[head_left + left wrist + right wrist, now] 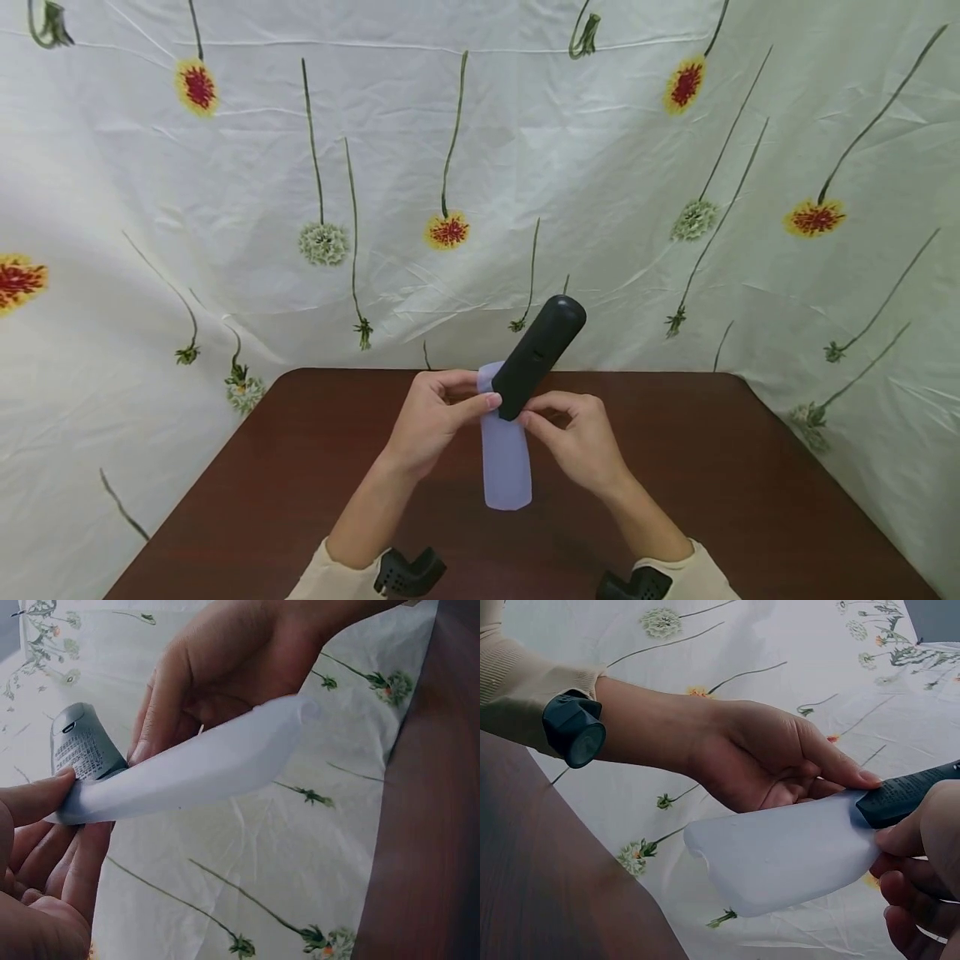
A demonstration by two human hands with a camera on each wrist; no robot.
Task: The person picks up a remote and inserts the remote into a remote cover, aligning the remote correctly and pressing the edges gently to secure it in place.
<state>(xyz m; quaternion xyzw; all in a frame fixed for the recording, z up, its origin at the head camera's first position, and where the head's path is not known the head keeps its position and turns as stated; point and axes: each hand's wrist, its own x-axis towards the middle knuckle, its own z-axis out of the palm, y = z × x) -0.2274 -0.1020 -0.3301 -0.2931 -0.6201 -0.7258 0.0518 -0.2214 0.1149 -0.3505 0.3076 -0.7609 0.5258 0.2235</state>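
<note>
A black remote control [538,358] tilts up to the right above the table, its back printed with small text in the left wrist view. Its lower end meets a pale translucent soft sleeve [507,467], which hangs below it. My left hand [435,417] holds the upper part of the sleeve, its thumb on the remote's lower end. On the other side my right hand [581,442] pinches near that same end. The right wrist view shows the sleeve [780,851] reaching the remote [911,795]; how far the remote sits inside it, I cannot tell.
A dark reddish-brown table [300,500] spreads beneath both hands. Behind it hangs a white cloth [390,125] printed with flowers. Each wrist carries a black strapped-on device, such as the left one [411,573].
</note>
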